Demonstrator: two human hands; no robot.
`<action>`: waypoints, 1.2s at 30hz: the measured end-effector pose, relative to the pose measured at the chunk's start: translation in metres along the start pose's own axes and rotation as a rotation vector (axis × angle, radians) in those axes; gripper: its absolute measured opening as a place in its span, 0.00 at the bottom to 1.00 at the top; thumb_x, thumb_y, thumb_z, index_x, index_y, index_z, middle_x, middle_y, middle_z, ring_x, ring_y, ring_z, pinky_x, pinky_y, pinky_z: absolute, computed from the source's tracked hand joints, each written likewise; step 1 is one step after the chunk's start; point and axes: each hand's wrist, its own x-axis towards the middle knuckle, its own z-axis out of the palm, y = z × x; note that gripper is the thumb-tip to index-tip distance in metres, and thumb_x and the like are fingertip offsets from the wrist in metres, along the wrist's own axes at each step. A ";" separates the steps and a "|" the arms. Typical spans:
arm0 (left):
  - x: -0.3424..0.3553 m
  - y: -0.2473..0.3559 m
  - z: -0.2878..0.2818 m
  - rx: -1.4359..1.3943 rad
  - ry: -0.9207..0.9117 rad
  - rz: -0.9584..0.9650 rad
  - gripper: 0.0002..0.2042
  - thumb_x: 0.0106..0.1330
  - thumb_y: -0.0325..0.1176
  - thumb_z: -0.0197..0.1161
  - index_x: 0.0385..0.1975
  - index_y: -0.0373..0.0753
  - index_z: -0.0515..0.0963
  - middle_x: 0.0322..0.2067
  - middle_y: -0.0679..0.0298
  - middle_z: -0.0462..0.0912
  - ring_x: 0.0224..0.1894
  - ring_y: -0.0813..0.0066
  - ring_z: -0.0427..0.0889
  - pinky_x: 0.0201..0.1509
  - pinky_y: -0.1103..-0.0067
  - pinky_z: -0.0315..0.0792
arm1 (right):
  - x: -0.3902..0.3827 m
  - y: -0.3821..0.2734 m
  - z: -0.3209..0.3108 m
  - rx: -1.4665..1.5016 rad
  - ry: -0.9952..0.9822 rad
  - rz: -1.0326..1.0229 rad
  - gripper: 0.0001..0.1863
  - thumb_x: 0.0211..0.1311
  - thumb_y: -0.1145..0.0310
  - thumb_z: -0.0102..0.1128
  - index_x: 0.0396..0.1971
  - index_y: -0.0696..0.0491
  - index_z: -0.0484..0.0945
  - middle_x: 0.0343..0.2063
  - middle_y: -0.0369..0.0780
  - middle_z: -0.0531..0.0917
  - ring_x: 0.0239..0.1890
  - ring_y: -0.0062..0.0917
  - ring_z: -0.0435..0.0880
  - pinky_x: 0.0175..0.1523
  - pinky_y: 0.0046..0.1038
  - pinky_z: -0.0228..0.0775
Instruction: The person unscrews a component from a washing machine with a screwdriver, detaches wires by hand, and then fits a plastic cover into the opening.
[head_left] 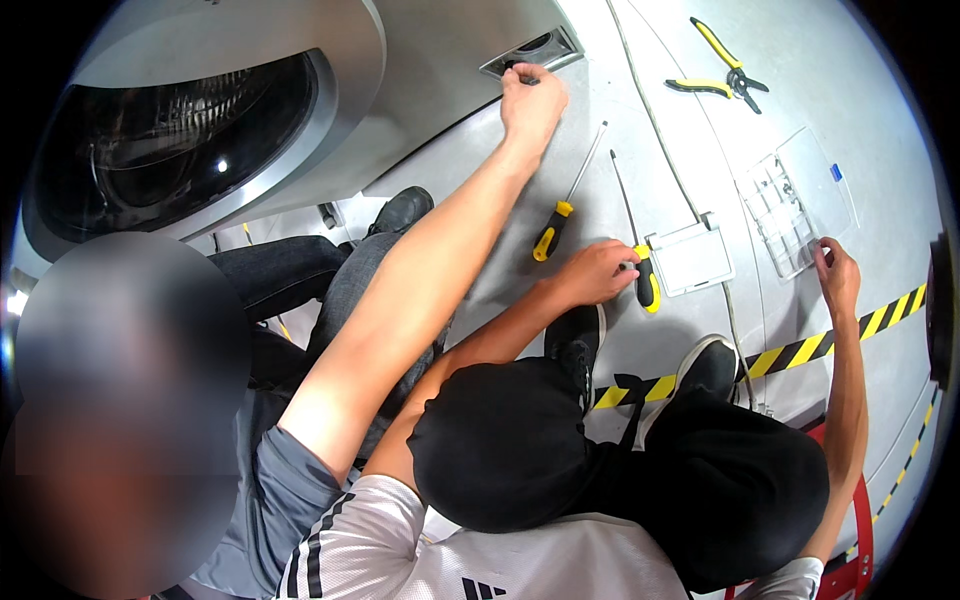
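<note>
Wearing a white shirt (545,560) at six o'clock, nearest. Apparently sorting small parts: bunching the right hand (841,281) near the open clear case (779,222) at half past two, curling the left hand (597,273) beside a screwdriver (648,281) toward three (can't tell whether grasping anything with either). Likely calling for a fine pinch. Offering no readable writing.

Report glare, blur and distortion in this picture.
Head view: a bright glare spot on the dark glass door; head view: striped floor tape curves with fisheye distortion; head view: heavy blur covers the co-worker's head, while the left hand and right hand look fairly sharp.
</note>
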 end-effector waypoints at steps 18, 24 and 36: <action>0.024 0.017 0.002 -0.187 -0.066 -0.003 0.09 0.64 0.32 0.54 0.38 0.33 0.77 0.33 0.52 0.80 0.37 0.60 0.79 0.42 0.71 0.72 | -0.025 -0.089 -0.006 0.971 -0.059 0.218 0.07 0.61 0.70 0.54 0.33 0.57 0.78 0.27 0.37 0.82 0.26 0.15 0.78 0.29 0.17 0.67; 0.026 0.025 0.000 -0.513 0.099 -0.137 0.15 0.62 0.33 0.60 0.44 0.30 0.77 0.34 0.58 0.83 0.34 0.77 0.81 0.39 0.81 0.73 | -0.040 -0.186 0.010 1.177 -0.490 0.191 0.08 0.57 0.73 0.54 0.34 0.60 0.78 0.27 0.38 0.81 0.24 0.14 0.78 0.30 0.16 0.71; 0.024 0.036 -0.001 -0.615 -0.009 -0.312 0.15 0.64 0.32 0.60 0.47 0.30 0.75 0.37 0.61 0.81 0.37 0.81 0.78 0.43 0.83 0.73 | -0.057 -0.209 0.033 1.358 -0.590 0.188 0.11 0.57 0.68 0.61 0.34 0.60 0.78 0.25 0.36 0.83 0.25 0.14 0.80 0.30 0.15 0.70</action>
